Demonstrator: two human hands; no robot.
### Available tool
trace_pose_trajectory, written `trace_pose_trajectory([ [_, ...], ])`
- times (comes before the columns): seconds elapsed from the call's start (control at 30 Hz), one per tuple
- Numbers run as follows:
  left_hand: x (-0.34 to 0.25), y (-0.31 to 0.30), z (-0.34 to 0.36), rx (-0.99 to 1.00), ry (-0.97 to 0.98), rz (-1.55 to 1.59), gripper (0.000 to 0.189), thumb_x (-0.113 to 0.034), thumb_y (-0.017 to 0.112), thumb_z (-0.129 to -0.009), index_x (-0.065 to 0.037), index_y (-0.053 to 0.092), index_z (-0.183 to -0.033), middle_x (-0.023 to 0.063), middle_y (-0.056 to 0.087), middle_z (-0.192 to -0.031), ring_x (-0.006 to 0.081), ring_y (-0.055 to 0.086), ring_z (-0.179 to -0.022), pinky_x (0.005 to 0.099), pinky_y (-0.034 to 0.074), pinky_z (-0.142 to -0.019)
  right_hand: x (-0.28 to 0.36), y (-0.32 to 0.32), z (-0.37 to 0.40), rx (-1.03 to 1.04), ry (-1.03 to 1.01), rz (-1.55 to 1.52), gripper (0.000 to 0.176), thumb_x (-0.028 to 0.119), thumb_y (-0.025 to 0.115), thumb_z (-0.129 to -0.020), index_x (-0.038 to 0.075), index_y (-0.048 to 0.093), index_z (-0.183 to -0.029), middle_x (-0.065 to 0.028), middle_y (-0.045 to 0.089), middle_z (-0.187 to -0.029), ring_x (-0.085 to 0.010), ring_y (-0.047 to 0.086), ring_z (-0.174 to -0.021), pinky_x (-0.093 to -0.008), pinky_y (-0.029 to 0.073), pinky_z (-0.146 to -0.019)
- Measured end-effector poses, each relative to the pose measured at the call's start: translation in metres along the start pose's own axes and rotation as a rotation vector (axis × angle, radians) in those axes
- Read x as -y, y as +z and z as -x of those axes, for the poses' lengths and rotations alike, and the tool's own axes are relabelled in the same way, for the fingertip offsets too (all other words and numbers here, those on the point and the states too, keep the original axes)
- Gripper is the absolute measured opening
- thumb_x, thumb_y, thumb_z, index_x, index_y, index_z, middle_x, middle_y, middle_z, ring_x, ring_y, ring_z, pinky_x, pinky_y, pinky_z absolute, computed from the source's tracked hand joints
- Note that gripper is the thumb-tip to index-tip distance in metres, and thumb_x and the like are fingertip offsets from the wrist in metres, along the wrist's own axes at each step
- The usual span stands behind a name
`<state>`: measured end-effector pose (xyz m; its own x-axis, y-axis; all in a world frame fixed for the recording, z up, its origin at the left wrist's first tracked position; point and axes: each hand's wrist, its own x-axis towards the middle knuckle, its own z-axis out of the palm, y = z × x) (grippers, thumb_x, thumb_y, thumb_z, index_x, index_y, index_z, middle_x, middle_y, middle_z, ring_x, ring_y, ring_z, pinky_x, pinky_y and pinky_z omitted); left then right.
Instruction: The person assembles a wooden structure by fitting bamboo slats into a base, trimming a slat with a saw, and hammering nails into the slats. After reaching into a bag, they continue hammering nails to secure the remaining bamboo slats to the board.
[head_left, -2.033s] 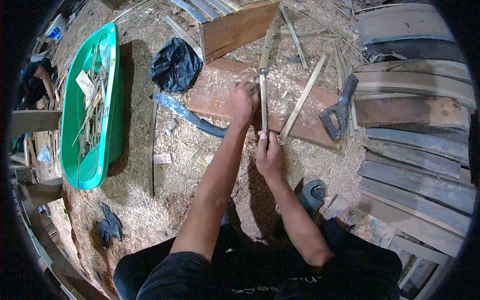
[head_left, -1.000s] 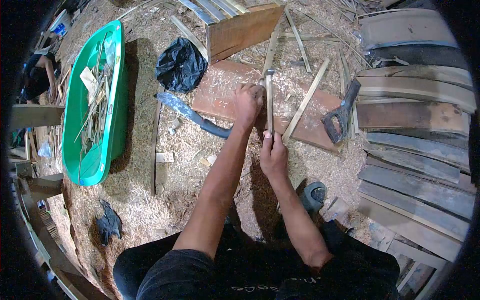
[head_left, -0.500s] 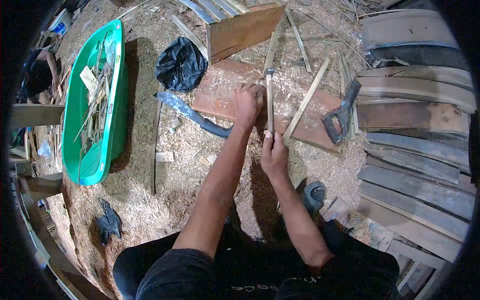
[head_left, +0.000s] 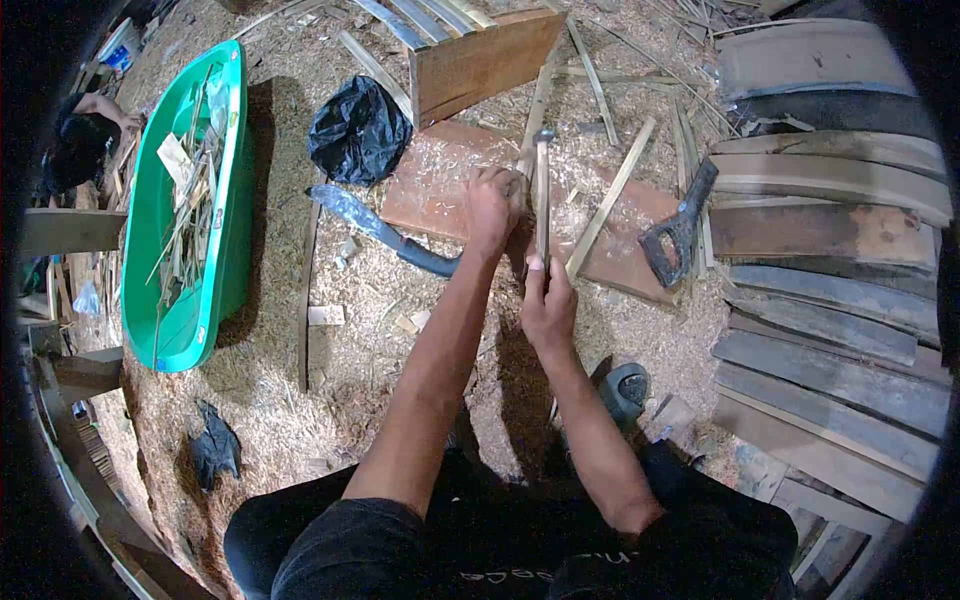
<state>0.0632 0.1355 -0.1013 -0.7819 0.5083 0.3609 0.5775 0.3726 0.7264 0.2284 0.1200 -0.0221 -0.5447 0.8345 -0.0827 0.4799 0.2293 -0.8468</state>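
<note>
My right hand is wrapped round the lower handle of a hammer, whose head points away from me. Just left of it, my left hand is closed at the edge of a reddish board; what its fingers hold is too hidden to make out. A thin wooden strip lies slanted across the board to the right of the hammer. The machete rests on the ground left of my left hand. Over the board's right end lies a handsaw.
A green tub of wood scraps stands at the left, beside a person's arm. A black plastic bag and an upright wooden panel are beyond the board. Stacked planks line the right side.
The hammer head has shifted slightly, while my two hands stay in nearly the same places. At the far left, the other person's head and arm have moved.
</note>
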Motion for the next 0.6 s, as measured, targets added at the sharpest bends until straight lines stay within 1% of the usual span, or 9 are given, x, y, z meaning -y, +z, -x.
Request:
trace_pose_trajectory([
  [0.07,0.005,0.002,-0.004,-0.026,0.006,0.069,0.016,-0.012,0.067,-0.078,-0.010,0.075,-0.092,0.0082,0.071,-0.088,0.0301,0.063,-0.084,0.0439,0.047,-0.076,0.002,-0.004,-0.010,-0.012,-0.011,-0.034,0.030,0.030,0.055,-0.100,0.001,0.061,-0.096,-0.0105,0.057,-0.069,-0.0167,0.056,-0.064,-0.0348,0.044,-0.060],
  [0.13,0.003,-0.001,-0.006,-0.053,-0.158,0.264,0.017,-0.012,0.065,-0.081,-0.008,0.074,-0.095,0.0121,0.071,-0.087,0.0331,0.065,-0.081,0.0444,0.050,-0.074,0.001,-0.001,-0.023,-0.085,-0.093,-0.217,0.027,0.029,0.058,-0.099,0.002,0.061,-0.094,-0.0019,0.056,-0.070,-0.0109,0.052,-0.066,-0.0321,0.042,-0.060],
  [0.17,0.003,-0.002,-0.008,-0.064,-0.241,0.360,0.018,-0.013,0.064,-0.083,-0.007,0.074,-0.096,0.0141,0.071,-0.087,0.0346,0.066,-0.079,0.0447,0.051,-0.074,-0.005,0.000,-0.030,-0.073,-0.068,-0.257,0.026,0.027,0.058,-0.099,0.002,0.060,-0.093,-0.0027,0.057,-0.071,-0.0122,0.053,-0.067,-0.0326,0.044,-0.062],
  [0.27,0.011,-0.004,-0.037,0.075,-0.332,0.205,0.025,-0.021,0.060,-0.091,-0.002,0.071,-0.103,0.0220,0.070,-0.089,0.0406,0.066,-0.082,0.0454,0.052,-0.075,-0.013,-0.004,-0.050,-0.091,-0.032,-0.376,0.025,0.023,0.061,-0.097,0.000,0.057,-0.090,-0.0047,0.060,-0.073,-0.0133,0.056,-0.069,-0.0331,0.046,-0.065],
  [0.33,0.015,-0.002,-0.062,0.183,-0.343,0.132,0.036,-0.032,0.058,-0.093,0.000,0.070,-0.105,0.0270,0.068,-0.090,0.0439,0.066,-0.087,0.0468,0.052,-0.078,-0.019,-0.009,-0.064,-0.086,0.008,-0.278,0.025,0.024,0.062,-0.096,-0.001,0.058,-0.091,-0.0056,0.061,-0.074,-0.0129,0.057,-0.070,-0.0329,0.046,-0.065],
  [0.43,0.012,0.007,-0.092,0.385,-0.320,0.025,0.043,-0.041,0.058,-0.094,-0.003,0.069,-0.110,0.0242,0.070,-0.099,0.0377,0.068,-0.095,0.0434,0.051,-0.081,-0.017,-0.013,-0.074,-0.142,0.006,-0.219,0.027,0.025,0.065,-0.094,-0.001,0.061,-0.093,-0.0106,0.064,-0.076,-0.0184,0.061,-0.071,-0.0362,0.048,-0.067],
  [0.47,0.023,0.019,-0.096,0.421,-0.355,0.138,0.051,-0.049,0.069,-0.084,-0.005,0.071,-0.109,0.0235,0.071,-0.097,0.0365,0.069,-0.095,0.0434,0.052,-0.083,-0.028,-0.009,-0.080,-0.151,-0.021,-0.199,0.027,0.025,0.065,-0.093,-0.001,0.061,-0.094,-0.0118,0.064,-0.076,-0.0202,0.062,-0.071,-0.0373,0.048,-0.067],
  [0.57,0.007,0.015,-0.108,0.571,-0.198,-0.231,0.059,-0.051,0.079,-0.073,-0.006,0.071,-0.110,0.0214,0.072,-0.096,0.0345,0.070,-0.093,0.0434,0.053,-0.083,-0.050,-0.001,-0.093,-0.143,0.011,-0.206,0.028,0.027,0.067,-0.092,-0.001,0.061,-0.094,-0.0138,0.065,-0.077,-0.0247,0.064,-0.072,-0.0401,0.049,-0.069],
  [0.6,0.001,0.016,-0.109,0.556,-0.225,-0.233,0.039,-0.033,0.080,-0.070,-0.011,0.073,-0.101,0.0174,0.072,-0.095,0.0335,0.070,-0.090,0.0439,0.054,-0.082,-0.046,-0.001,-0.094,-0.133,0.042,-0.219,0.029,0.027,0.067,-0.091,-0.001,0.061,-0.093,-0.0142,0.065,-0.077,-0.0261,0.064,-0.072,-0.0409,0.049,-0.070],
])
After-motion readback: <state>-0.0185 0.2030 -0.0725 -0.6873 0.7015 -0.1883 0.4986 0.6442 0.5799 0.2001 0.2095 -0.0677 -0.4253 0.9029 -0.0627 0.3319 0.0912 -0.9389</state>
